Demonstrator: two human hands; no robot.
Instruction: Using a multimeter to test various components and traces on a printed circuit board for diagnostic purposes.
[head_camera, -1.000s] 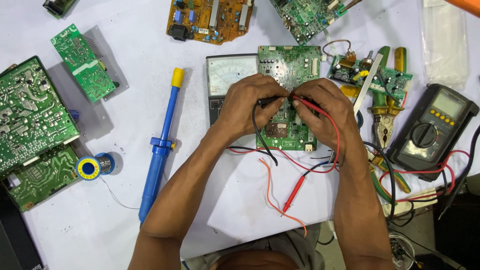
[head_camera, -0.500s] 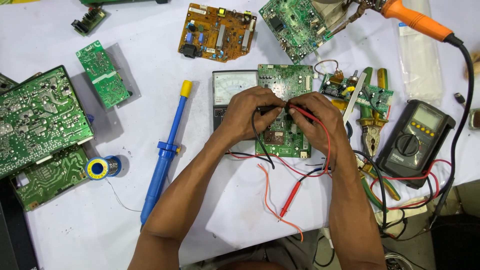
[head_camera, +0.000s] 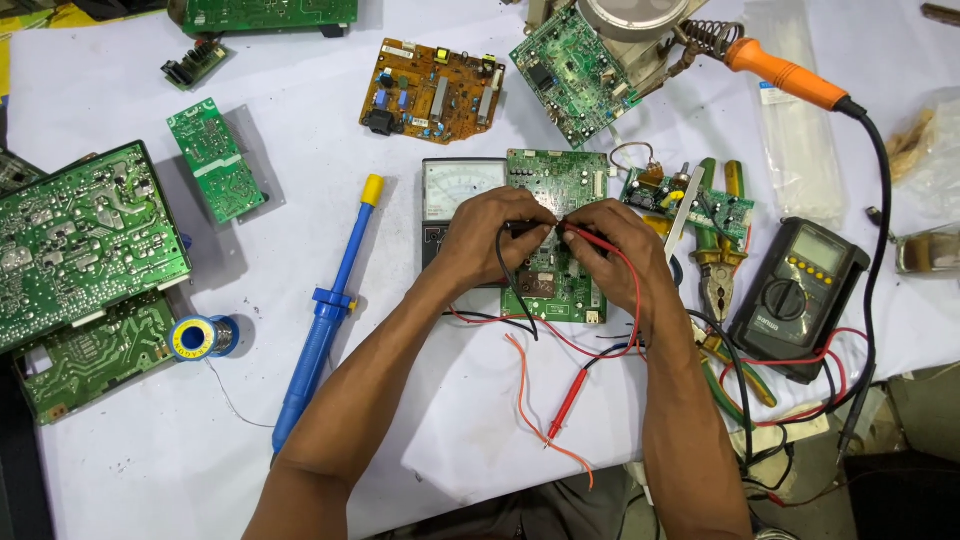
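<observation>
Probing under way, not finished: left hand (head_camera: 492, 232) pinches the black probe (head_camera: 520, 229) and right hand (head_camera: 612, 243) the red probe (head_camera: 585, 237), tips apparently meeting on the green circuit board (head_camera: 553, 180) at worktop (head_camera: 440, 420) centre, analog meter (head_camera: 461, 190) at nine o'clock; contact point hidden by fingers.

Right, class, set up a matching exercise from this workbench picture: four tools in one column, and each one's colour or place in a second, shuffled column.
Column one:
1. desoldering pump
2. soldering iron
3. solder spool
4. digital multimeter

Column two:
a. orange handle, top right
b. dark case, right of the pliers
c. blue body with a yellow tip
d. near the green boards at the left edge

Pairs: 1-c, 2-a, 3-d, 4-b
</observation>
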